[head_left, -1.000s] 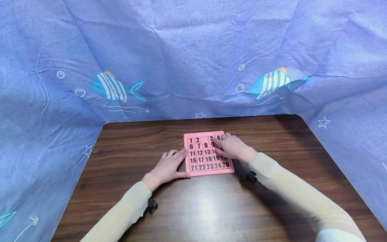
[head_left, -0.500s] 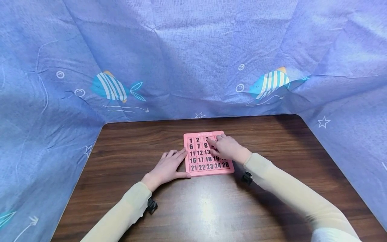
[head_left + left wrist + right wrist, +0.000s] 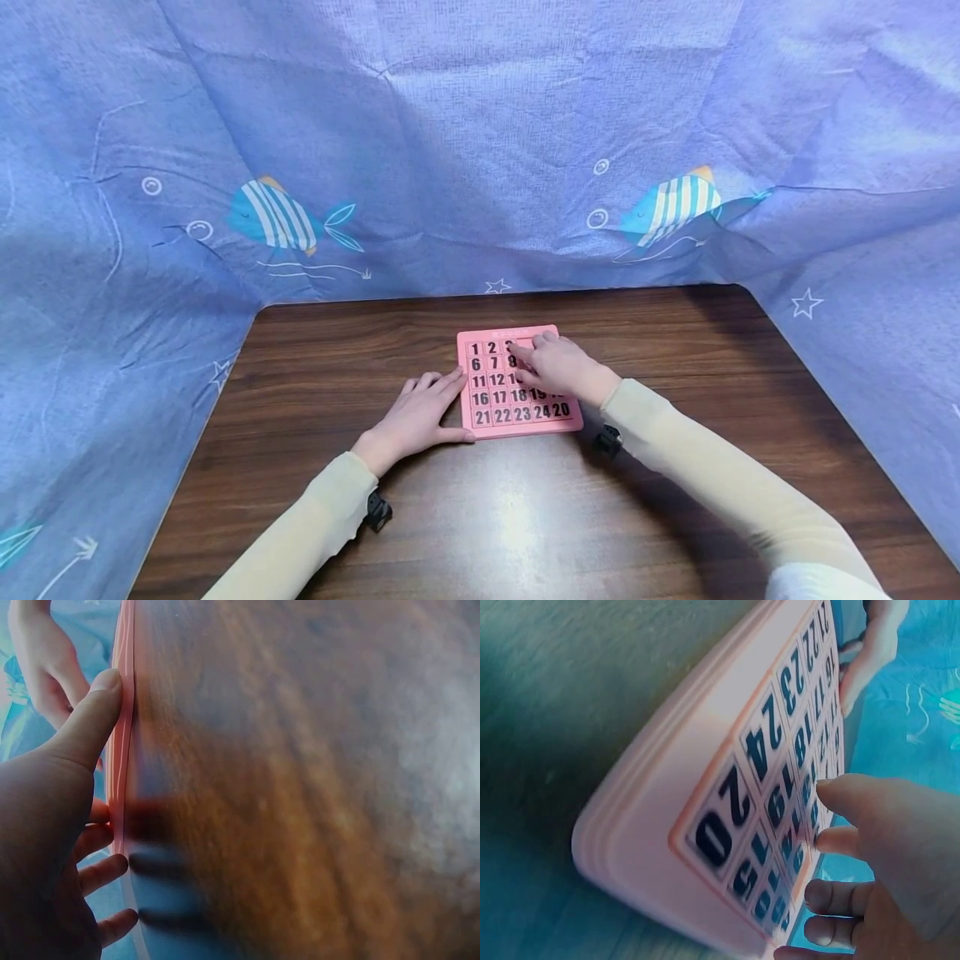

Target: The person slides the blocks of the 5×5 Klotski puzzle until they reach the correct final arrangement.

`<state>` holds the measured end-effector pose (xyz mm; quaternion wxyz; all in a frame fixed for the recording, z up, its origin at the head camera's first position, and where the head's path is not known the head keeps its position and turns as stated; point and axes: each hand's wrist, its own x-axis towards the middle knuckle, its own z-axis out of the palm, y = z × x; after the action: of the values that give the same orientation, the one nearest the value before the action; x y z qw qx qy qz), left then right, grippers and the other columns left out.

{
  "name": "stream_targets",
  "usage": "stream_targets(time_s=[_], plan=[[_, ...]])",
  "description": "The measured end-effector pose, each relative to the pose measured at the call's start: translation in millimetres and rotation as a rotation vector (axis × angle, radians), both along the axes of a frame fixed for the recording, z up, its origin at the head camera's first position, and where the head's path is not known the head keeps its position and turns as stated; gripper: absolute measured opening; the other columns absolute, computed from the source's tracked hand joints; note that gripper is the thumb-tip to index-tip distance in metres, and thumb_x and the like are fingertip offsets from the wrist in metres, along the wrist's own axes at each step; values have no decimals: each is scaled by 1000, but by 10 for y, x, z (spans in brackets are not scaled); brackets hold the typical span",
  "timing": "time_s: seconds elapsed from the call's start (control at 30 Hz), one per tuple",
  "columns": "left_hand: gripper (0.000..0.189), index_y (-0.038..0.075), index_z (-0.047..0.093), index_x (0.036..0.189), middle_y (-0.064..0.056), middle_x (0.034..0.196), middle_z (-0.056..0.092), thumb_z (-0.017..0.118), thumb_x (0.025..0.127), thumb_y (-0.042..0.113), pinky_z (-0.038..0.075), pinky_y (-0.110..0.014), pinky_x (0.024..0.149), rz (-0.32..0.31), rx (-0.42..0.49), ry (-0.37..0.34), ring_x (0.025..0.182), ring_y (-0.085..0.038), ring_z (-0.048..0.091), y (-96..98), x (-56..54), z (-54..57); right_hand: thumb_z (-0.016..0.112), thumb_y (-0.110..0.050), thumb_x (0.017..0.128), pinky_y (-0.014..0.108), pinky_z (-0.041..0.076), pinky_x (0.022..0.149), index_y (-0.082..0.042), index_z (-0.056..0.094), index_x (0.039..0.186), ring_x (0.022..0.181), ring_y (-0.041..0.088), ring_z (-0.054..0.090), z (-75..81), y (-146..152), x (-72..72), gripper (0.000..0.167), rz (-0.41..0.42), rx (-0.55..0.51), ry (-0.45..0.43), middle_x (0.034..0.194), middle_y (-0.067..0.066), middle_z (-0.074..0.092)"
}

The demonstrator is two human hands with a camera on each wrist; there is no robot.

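A pink number slide puzzle (image 3: 525, 430) lies flat on the table, its tiles printed with black numbers. My left hand (image 3: 412, 417) rests against its left side, thumb at the near left corner and fingers along the left edge. In the left wrist view, the thumb (image 3: 105, 694) touches the puzzle's pink edge (image 3: 118, 772). My right hand (image 3: 562, 367) is over the upper right of the puzzle, index fingertip on tile 3 (image 3: 508, 345). It hides several tiles there. Tile 20 (image 3: 724, 817) shows large in the right wrist view, apart from the fingers.
The brown wooden table (image 3: 480, 508) extends around the puzzle. Behind and beside it hangs a blue curtain (image 3: 480, 167) printed with fish and stars. A black device (image 3: 377, 510) is on the left wrist, and another black device (image 3: 608, 440) is on the right.
Tile 3 has slid left into the gap beside tile 2, with my right index finger on it. The right hand has shifted left. My left hand stays in place.
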<state>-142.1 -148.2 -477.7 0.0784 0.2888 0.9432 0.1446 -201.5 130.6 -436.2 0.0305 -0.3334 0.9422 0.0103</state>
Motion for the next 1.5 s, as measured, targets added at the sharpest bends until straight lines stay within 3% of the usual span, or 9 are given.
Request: stream_targets(time_s=[0.2,0.43,0.63,0.9,1.37,1.5], plan=[[103,10,36,163,-8,170,31,68,87,72,33,-57,110,3,0,6,144,-34,41,3,6,9,65,-34,102,54,50,88,-11,64,140,99,37,58,8,217,-46,45,-38,-36,-23,103,18,63],[102,10,36,163,-9,170,31,68,88,71,33,-57,111,7,-2,-4,144,-34,40,6,22,22,66,-34,101,58,49,93,-6,62,144,105,42,59,19,456,-31,52,-104,-22,-38,112,24,65],[101,9,37,163,-9,169,32,69,88,70,34,-56,110,6,2,3,144,-34,40,2,32,22,66,-32,101,58,50,90,-5,63,143,100,42,60,4,554,4,50,-96,-9,-25,109,25,66],[102,9,37,162,-9,170,31,70,87,70,34,-56,109,7,9,5,144,-34,41,11,38,21,67,-32,100,54,51,80,-6,65,141,90,37,58,-66,557,11,48,-65,-18,11,95,19,63],[102,9,38,162,-9,169,32,69,87,70,35,-55,108,0,4,31,143,-34,42,8,29,2,65,-36,102,54,52,89,-4,62,144,101,38,60,-66,453,38,53,-96,-21,-8,109,22,67],[102,9,38,162,-9,169,32,69,88,71,35,-55,108,-2,0,34,143,-34,42,12,27,2,65,-35,102,54,51,86,-8,63,145,98,36,59,-71,439,33,51,-91,-41,-13,103,20,66]])
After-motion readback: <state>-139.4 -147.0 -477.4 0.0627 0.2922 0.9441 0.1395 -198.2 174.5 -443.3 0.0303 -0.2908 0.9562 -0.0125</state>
